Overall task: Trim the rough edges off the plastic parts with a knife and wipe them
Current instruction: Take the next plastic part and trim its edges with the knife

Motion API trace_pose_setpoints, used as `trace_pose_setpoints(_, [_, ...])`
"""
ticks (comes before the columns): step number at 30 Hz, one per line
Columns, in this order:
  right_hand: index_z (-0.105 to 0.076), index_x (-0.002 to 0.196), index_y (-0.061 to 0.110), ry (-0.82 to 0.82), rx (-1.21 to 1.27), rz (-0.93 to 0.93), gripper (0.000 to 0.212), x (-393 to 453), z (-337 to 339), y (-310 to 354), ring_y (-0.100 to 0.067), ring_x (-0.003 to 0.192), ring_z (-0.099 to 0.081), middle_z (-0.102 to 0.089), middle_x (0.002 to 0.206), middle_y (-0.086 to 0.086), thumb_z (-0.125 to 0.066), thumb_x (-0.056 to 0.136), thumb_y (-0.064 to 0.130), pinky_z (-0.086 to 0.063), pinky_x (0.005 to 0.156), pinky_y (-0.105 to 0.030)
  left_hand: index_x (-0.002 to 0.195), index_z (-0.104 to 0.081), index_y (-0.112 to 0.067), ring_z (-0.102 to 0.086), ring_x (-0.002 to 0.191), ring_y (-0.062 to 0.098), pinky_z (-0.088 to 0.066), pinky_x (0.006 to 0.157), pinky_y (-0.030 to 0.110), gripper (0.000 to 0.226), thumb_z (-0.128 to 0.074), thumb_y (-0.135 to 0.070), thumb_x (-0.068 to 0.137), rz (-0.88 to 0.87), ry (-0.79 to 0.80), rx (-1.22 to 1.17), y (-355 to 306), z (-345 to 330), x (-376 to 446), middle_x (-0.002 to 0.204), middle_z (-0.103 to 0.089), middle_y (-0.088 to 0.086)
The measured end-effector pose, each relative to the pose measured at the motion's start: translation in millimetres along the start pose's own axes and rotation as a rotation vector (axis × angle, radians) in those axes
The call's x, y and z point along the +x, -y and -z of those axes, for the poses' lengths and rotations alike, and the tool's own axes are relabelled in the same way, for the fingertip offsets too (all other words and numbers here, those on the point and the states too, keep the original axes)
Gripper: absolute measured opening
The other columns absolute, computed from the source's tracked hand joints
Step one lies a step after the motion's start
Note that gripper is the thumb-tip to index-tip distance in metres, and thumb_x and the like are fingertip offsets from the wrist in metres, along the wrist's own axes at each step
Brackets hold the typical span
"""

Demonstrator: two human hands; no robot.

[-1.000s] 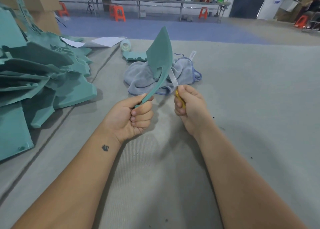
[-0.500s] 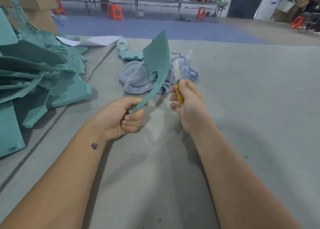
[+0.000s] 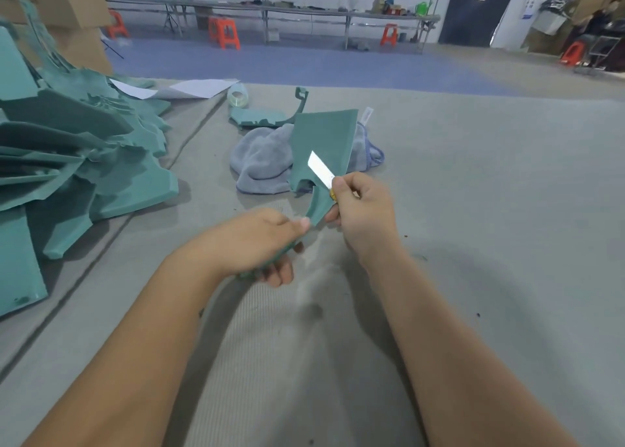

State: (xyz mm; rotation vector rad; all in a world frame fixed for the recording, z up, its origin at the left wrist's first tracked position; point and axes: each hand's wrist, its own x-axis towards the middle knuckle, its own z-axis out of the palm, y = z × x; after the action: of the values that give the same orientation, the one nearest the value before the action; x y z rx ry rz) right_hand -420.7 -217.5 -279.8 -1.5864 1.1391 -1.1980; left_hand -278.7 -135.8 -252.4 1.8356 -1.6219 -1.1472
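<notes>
- Head view: left hand (image 3: 257,243) clamped round the narrow lower end of a teal plastic part (image 3: 323,142), fingers curled under it, thumb on top.
- Part held upright above the grey desk (image 3: 473,209), broad flat face toward the camera, notch near its lower left edge.
- Right hand (image 3: 363,215) clamped on a yellow-handled knife (image 3: 321,172), white blade angled up and left, lying across the face of the part.
- Just behind the part, a crumpled grey cloth (image 3: 267,162) on the desk, partly hidden by it.
- Beyond the cloth, a smaller teal piece (image 3: 257,116) lying flat, next to a roll of tape (image 3: 238,95).
- At far left, a heaped stack of teal parts (image 3: 77,162), well apart from the hands.
- White paper sheets (image 3: 199,88) at the desk's far edge.
</notes>
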Motion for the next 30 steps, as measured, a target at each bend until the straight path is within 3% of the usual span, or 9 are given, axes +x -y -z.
trace_pose_setpoints(3, [-0.059,0.074,0.022,0.014,0.15,-0.007,0.027,-3,-5,2,-0.007,0.051,-0.055,-0.06,0.05,0.007,-0.051,0.1,0.022,-0.046,0.058,-0.031,0.094,-0.06,-0.009,-0.058,0.054,0.014,-0.047,0.056,0.025,0.026,-0.043,-0.028,0.101,-0.087,-0.211,0.122,3,-9,10,0.066,-0.067,0.002])
trace_pose_setpoints(5, [-0.061,0.075,0.024,-0.018,0.299,-0.029,0.028,-2,-4,4,-0.004,0.056,-0.052,-0.059,0.056,0.013,-0.051,0.101,0.022,-0.043,0.06,-0.024,0.09,-0.06,-0.014,-0.056,0.066,0.02,-0.048,0.067,0.035,0.024,-0.041,-0.023,0.1,-0.079,-0.339,0.195,9,-8,15,0.076,-0.064,0.003])
trace_pose_setpoints(8, [-0.063,0.078,0.021,-0.036,0.303,0.054,0.027,0,6,3,0.0,0.059,-0.045,-0.053,0.06,0.017,-0.05,0.101,0.024,-0.04,0.062,-0.017,0.082,-0.057,-0.021,-0.056,0.078,0.023,-0.047,0.075,0.041,0.026,-0.037,-0.02,0.099,-0.045,-0.422,0.171,14,-3,17,0.085,-0.062,0.004])
trace_pose_setpoints(13, [-0.063,0.074,0.018,0.167,0.313,-0.005,0.028,-3,17,11,-0.007,0.05,-0.045,-0.056,0.055,0.005,-0.05,0.1,0.016,-0.038,0.05,-0.016,0.063,-0.051,-0.02,-0.036,0.045,0.008,-0.027,0.052,0.03,0.023,-0.042,-0.031,0.081,-0.163,-0.593,-0.281,9,-3,15,0.047,-0.042,-0.012])
trace_pose_setpoints(16, [-0.059,0.074,0.013,0.219,0.465,-0.066,0.026,-5,17,20,-0.006,0.046,-0.041,-0.054,0.054,0.007,-0.049,0.097,0.011,-0.03,0.044,-0.016,0.059,-0.047,-0.029,-0.03,0.045,0.004,-0.027,0.047,0.021,0.043,-0.041,-0.063,0.083,-0.321,-0.6,-0.231,12,-2,7,0.049,-0.035,-0.014])
trace_pose_setpoints(19, [-0.054,0.073,0.011,0.227,0.576,-0.083,0.015,-5,22,24,-0.006,0.043,-0.037,-0.051,0.053,0.007,-0.055,0.085,0.021,-0.026,0.043,-0.017,0.074,-0.053,-0.033,-0.039,0.049,0.002,-0.031,0.049,0.022,0.035,-0.04,-0.06,0.093,-0.331,-0.656,-0.047,20,-1,10,0.052,-0.045,-0.016])
trace_pose_setpoints(23, [-0.052,0.074,0.018,0.192,0.449,-0.072,0.023,-3,24,20,-0.005,0.044,-0.032,-0.041,0.054,0.009,-0.071,0.081,0.027,-0.027,0.042,-0.016,0.091,-0.059,-0.024,-0.051,0.065,0.016,-0.04,0.057,0.033,0.035,-0.035,-0.049,0.099,-0.283,-0.676,0.273,24,-5,18,0.061,-0.051,-0.008])
trace_pose_setpoints(27, [-0.055,0.075,0.018,0.183,0.237,0.021,0.02,-4,19,18,-0.003,0.046,-0.033,-0.041,0.055,0.012,-0.067,0.091,0.02,-0.029,0.048,-0.018,0.082,-0.05,-0.025,-0.052,0.066,0.02,-0.043,0.06,0.036,0.035,-0.034,-0.051,0.098,-0.293,-0.663,0.303,26,-8,21,0.063,-0.051,-0.007])
trace_pose_setpoints(30, [-0.061,0.076,0.018,0.26,0.144,0.026,0.02,-7,18,22,-0.004,0.049,-0.035,-0.041,0.056,0.011,-0.064,0.092,0.029,-0.03,0.053,-0.02,0.088,-0.057,-0.025,-0.055,0.069,0.022,-0.043,0.06,0.035,0.036,-0.035,-0.051,0.097,-0.287,-0.679,0.323,26,-9,21,0.064,-0.053,-0.01])
